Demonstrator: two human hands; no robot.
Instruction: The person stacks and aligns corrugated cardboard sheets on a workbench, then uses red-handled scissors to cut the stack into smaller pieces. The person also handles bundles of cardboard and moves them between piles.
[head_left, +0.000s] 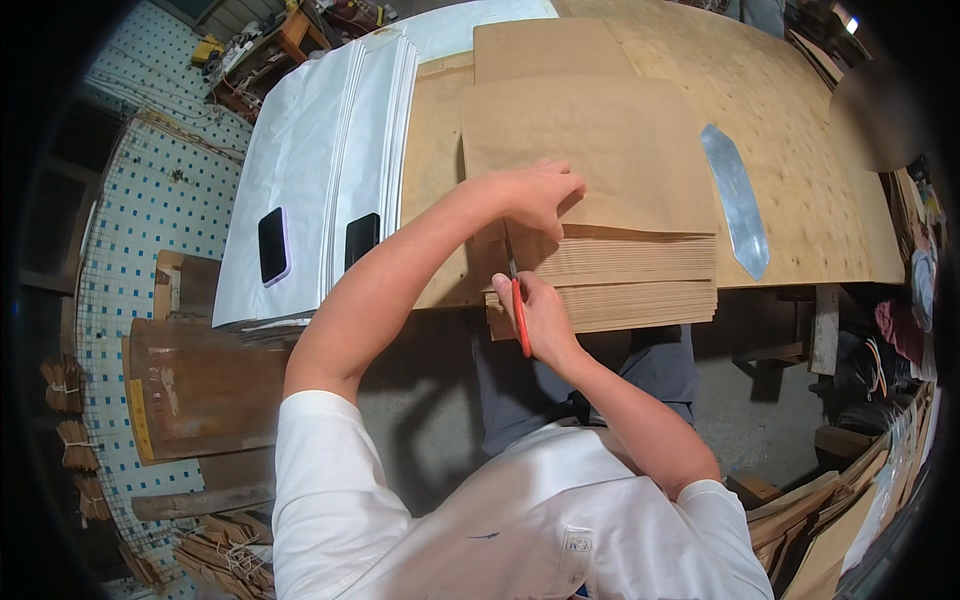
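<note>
A plywood table [800, 150] fills the upper part of the view, its near edge running above the person's lap. At that near edge sits a thick stack of brown paper sheets [600, 180], with one more brown sheet behind it. The left hand [540, 195] lies flat on top of the stack, fingers spread, gripping nothing. The right hand [540, 315] is closed around a red-handled tool [519, 310] whose blade meets the stack's front edge. White bags [320, 170] cover the table's left side; a silver strip [737, 200] lies right. The floor at left is blue-dotted tile [150, 200].
</note>
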